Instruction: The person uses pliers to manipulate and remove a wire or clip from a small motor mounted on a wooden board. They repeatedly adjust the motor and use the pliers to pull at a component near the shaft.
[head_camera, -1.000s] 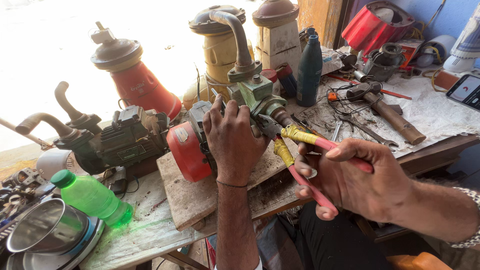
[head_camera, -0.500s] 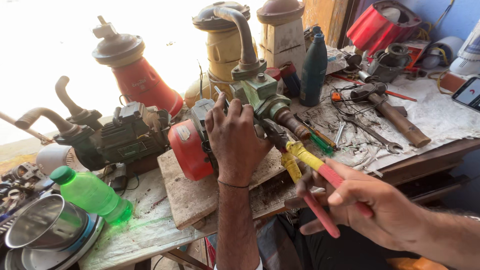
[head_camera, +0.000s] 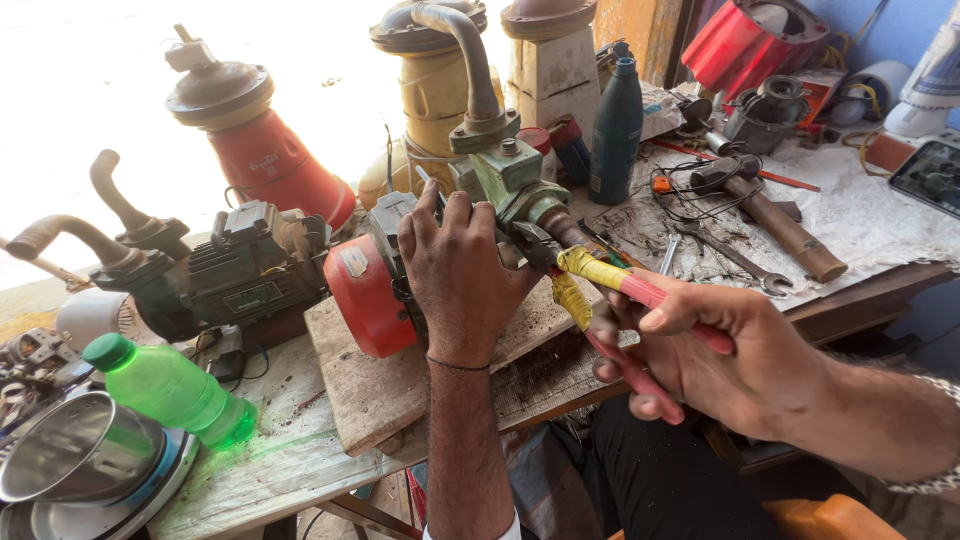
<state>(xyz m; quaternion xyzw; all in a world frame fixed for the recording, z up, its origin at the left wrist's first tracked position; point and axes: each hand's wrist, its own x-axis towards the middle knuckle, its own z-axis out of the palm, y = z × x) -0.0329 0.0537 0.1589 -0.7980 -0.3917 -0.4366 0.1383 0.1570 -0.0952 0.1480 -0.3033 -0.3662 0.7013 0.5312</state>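
Since half a second ago the right hand (head_camera: 740, 350) has pushed the pliers (head_camera: 600, 290) back up against the pump (head_camera: 480, 220), so their nose again meets the metal fitting under the green housing, where before they hung a little lower and clear of it. That hand is closed around the red and yellow handles; whether the nose actually bites the fitting I cannot tell. The left hand (head_camera: 455, 275) has not shifted: it lies flat over the pump body, fingers spread and pressing down, beside the red end cap. The pump sits on a wooden board (head_camera: 370, 390) near the worktop's (head_camera: 880, 220) front edge, which runs from 7 o'clock to 3 o'clock; open room lies only on the near side. At 9 o'clock of the pump a dark motor (head_camera: 240, 270) crowds close, with a green bottle (head_camera: 170, 390) at 8 o'clock. At 12 o'clock stand a yellow canister (head_camera: 430, 90) and a dark bottle (head_camera: 615, 120); at 2 o'clock lie a hammer (head_camera: 770, 215) and a spanner (head_camera: 735, 260).
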